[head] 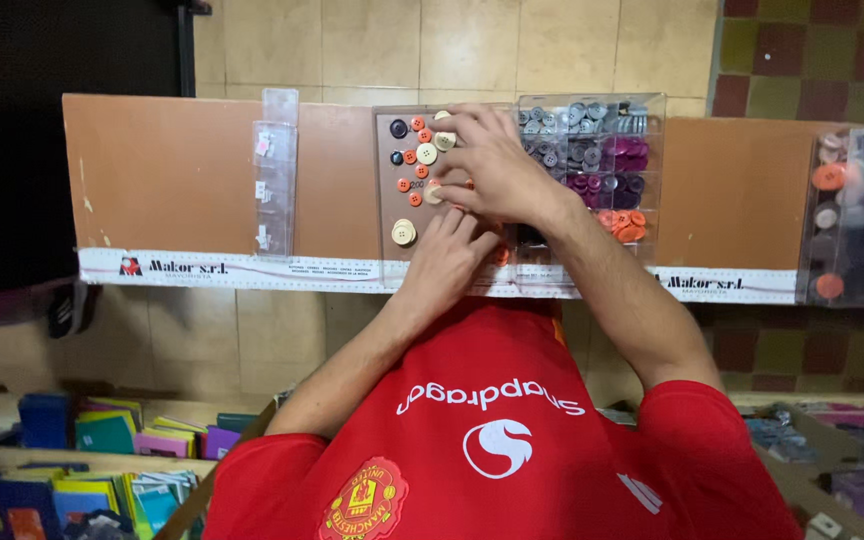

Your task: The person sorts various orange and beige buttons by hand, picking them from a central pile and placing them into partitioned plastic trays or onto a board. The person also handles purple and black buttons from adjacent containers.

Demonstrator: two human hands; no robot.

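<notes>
- Two hands rest on a clear button box (407, 180) on the board (172, 170).
- Right hand (492, 165) lies higher, fingers bent over the buttons (424, 154), maybe pinching one; I cannot tell.
- Left hand (447, 255) sits lower, fingers flat and open, touching the box.

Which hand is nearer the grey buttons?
Right. The right hand lies just beside the grey buttons, to their left in view; the left hand sits lower, farther away.
</notes>
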